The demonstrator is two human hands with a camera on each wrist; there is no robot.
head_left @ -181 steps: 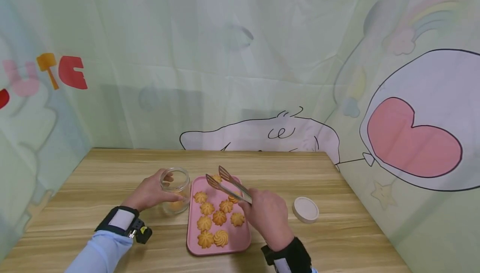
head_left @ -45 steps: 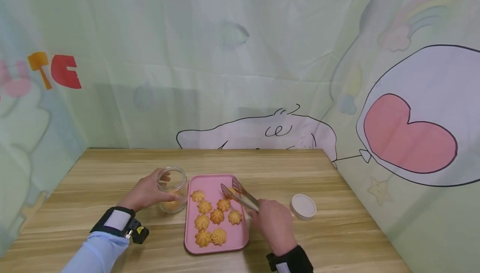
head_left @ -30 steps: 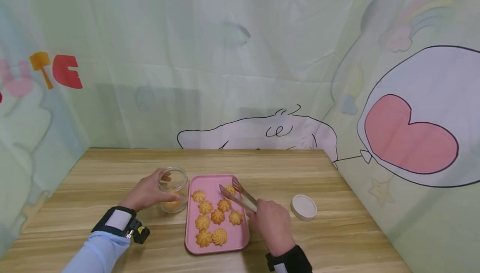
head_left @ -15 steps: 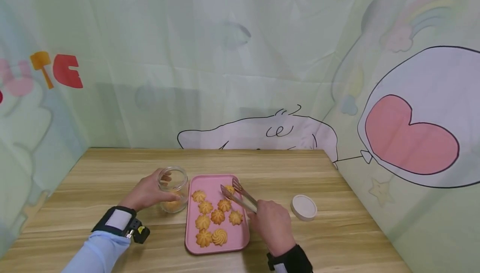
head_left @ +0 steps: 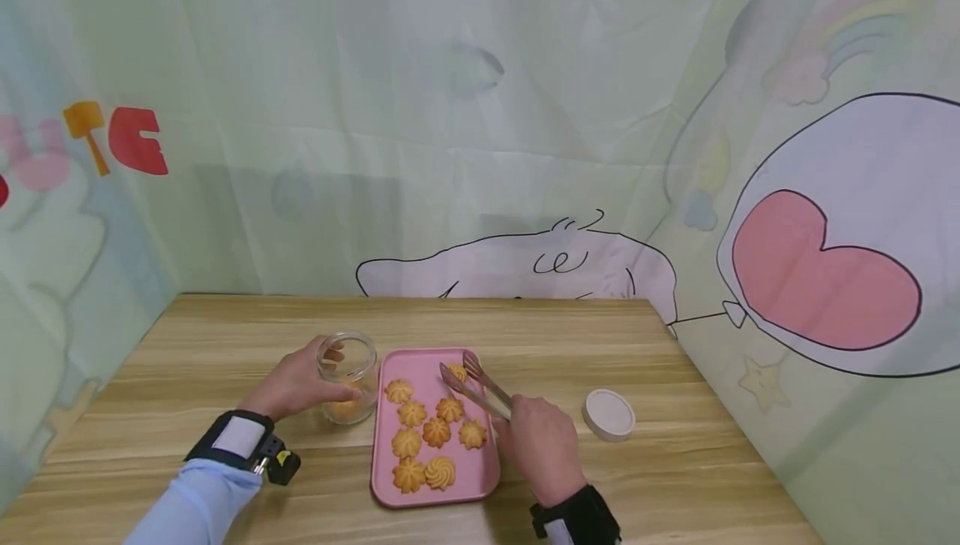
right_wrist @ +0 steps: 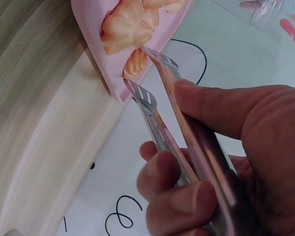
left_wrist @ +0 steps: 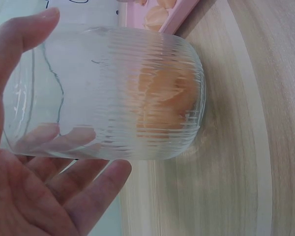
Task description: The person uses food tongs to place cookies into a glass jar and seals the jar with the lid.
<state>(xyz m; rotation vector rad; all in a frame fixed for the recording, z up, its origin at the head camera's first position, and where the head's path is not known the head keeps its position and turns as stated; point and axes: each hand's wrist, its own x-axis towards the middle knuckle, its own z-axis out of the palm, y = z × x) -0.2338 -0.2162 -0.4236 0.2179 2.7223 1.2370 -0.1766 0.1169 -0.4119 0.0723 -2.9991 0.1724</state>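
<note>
Nearest, at three o'clock of the pink tray [head_left: 472,478], the right hand [head_left: 542,449] grips the tongs [right_wrist: 209,162]; at ten o'clock, the left hand [head_left: 296,380] wraps the glass jar [head_left: 351,372]. Farthest, at one o'clock on the tray, the cookie [head_left: 456,372] sits between the parted tong tips [right_wrist: 146,98]; a light, even squeeze should spare it.

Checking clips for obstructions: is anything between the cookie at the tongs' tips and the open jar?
Nothing visible blocks a raised path. Lower, the rim of the pink tray and wall of the glass jar lie between, so the cookie would probably need lifting over both. The left hand leaves the jar's mouth uncovered.
</note>
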